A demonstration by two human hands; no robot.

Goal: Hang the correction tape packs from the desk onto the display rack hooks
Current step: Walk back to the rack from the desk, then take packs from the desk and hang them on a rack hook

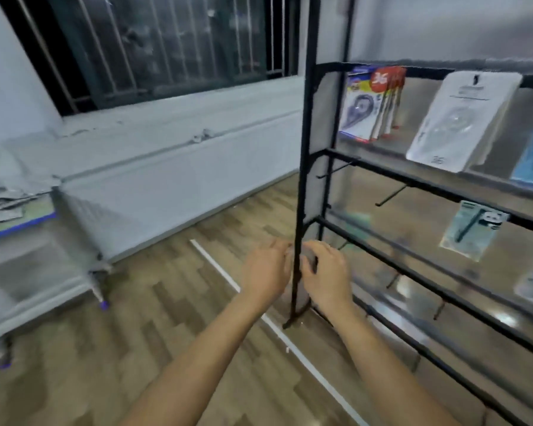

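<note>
Both hands meet low at the near-left upright of the display rack (pixel 303 192), the left hand (pixel 266 269) just left of the post and the right hand (pixel 326 272) just right of it, fingers curled inward toward each other. Whether the grip has anything in it I cannot tell — motion blur smears the fingertips, and no pack shows plainly between them. Outward from there, the rack's black bars run off to the right with bare hooks (pixel 336 170) on the middle rows. On the top row hang a bunch of correction tape packs (pixel 366 106) at the left, and a white pack (pixel 456 121) to their right; a small teal pack (pixel 471 229) hangs lower down. Far left, the surface (pixel 19 222) carries a blurred heap that may be more packs, well apart from the hands. Judging by those already hung, each pack should be light and flat — a stiff card with a clear plastic blister, slippery on the blister face and easily bent at the corners. The sensible hold is a pinch on the card edges near the top, leaving the hang hole free for the hook.
</note>
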